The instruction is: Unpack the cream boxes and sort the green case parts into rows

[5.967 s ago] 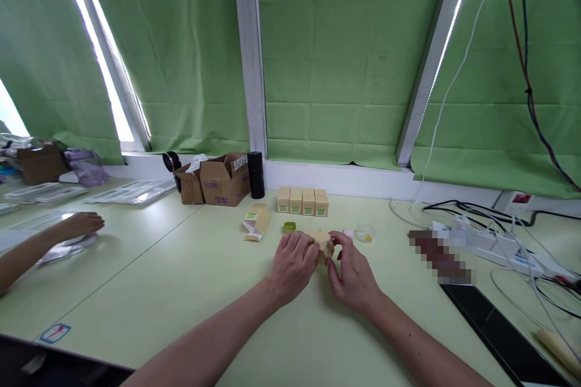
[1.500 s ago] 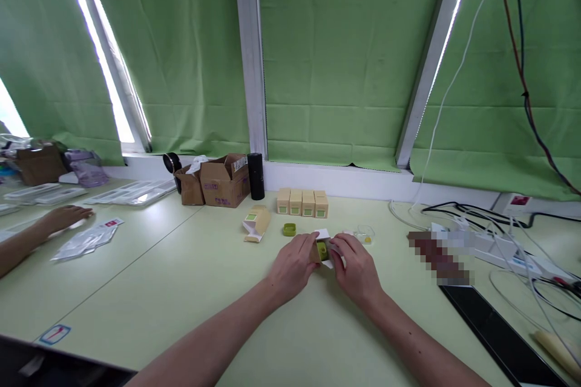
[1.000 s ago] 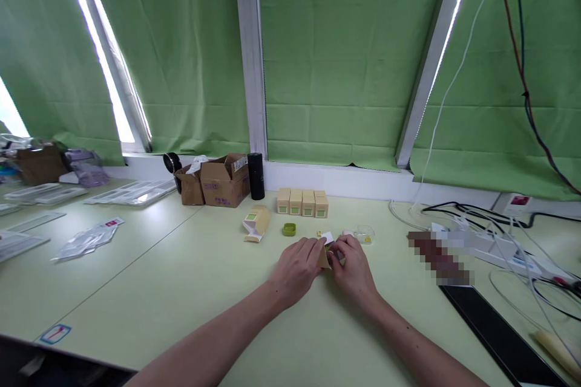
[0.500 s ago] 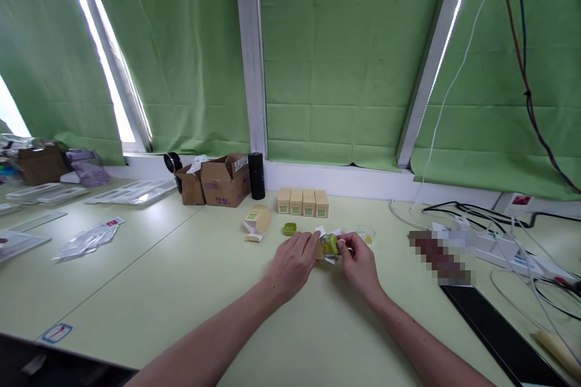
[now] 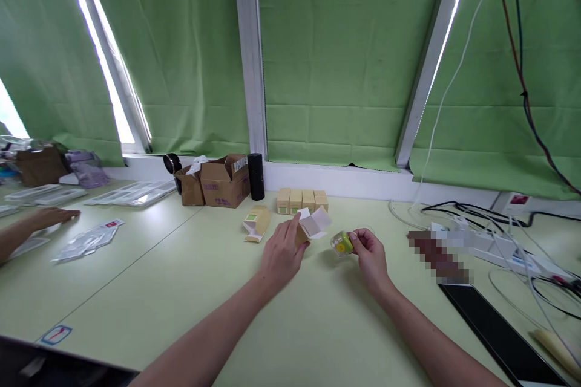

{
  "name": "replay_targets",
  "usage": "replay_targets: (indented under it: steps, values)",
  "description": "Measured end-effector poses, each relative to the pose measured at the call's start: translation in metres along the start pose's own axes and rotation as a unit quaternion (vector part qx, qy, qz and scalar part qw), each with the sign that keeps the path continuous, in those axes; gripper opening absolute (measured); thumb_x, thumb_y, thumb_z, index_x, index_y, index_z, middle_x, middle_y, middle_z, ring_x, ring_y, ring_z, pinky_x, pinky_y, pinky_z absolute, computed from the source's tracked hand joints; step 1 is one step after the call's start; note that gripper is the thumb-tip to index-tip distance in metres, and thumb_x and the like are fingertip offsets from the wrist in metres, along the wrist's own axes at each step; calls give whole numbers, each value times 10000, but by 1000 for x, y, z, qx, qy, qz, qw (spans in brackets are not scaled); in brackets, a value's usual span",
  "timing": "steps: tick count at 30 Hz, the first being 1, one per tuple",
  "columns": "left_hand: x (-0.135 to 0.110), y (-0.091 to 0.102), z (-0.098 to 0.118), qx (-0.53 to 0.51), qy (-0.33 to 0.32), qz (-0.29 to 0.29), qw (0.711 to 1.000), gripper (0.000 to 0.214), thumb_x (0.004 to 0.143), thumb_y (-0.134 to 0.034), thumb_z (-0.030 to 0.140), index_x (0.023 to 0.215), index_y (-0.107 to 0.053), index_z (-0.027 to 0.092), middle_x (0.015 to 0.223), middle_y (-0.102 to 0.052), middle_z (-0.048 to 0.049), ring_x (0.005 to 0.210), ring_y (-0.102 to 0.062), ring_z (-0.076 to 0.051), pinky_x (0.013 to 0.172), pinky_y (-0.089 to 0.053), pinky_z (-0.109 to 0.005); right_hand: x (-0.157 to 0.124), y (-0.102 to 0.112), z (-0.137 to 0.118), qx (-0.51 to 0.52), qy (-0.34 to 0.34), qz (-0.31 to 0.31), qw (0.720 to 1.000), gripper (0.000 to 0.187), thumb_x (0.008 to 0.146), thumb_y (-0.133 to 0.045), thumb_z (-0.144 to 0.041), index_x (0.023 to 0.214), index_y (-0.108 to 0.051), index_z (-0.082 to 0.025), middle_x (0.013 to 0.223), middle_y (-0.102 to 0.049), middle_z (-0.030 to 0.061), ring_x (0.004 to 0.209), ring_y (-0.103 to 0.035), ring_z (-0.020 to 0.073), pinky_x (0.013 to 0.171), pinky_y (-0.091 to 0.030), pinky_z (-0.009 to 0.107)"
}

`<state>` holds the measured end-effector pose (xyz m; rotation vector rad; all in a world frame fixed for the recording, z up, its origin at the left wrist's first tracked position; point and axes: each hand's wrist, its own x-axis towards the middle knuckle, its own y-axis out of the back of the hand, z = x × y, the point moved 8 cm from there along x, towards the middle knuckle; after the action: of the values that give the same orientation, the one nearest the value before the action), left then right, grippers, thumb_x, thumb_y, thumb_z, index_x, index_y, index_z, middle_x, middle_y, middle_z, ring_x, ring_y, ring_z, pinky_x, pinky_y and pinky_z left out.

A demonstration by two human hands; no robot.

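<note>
Now left hand [image 5: 280, 254] grips opened carton [image 5: 310, 225]; right hand [image 5: 371, 254] pinches jar [image 5: 342, 243].

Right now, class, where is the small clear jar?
In the head view, the jar is held in the right hand, just right of centre, beside the open carton in the left hand.

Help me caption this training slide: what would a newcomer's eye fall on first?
Mid-picture, the left hand holds a small tan cardboard box with open white flaps, and the right hand holds a small clear plastic jar with yellow-green contents beside it. Behind them, a row of four matching tan boxes stands before the green fabric blinds.
</note>
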<state>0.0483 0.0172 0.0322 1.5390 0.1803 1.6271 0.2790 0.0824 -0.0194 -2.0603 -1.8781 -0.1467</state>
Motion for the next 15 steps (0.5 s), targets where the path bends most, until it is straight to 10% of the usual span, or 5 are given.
replay_targets:
  steps: [6, 15]
  values:
    - [-1, -6, -23, -199, 134, 18, 971, 726, 969, -634, 328, 1591, -264, 282, 1327, -634, -131, 1147, -658, -283, 969, -545, -474, -1, -6, 0, -59, 20, -39, 997, 485, 757, -771, -682, 782, -635, -216, 767, -679, 41, 718, -597, 204, 664, -474, 321]
    - [-1, -32, -33, -526, 257, -1, 811, 582, 930, -688, 523, 1342, -400, 231, 1319, -691, -152, 1198, -678, -269, 1007, -536, -436, -13, -23, -3, -160, 43, -106, 980, 417, 817, -714, -621, 754, -647, -214, 727, -674, 35, 648, -569, 187, 618, -457, 315]
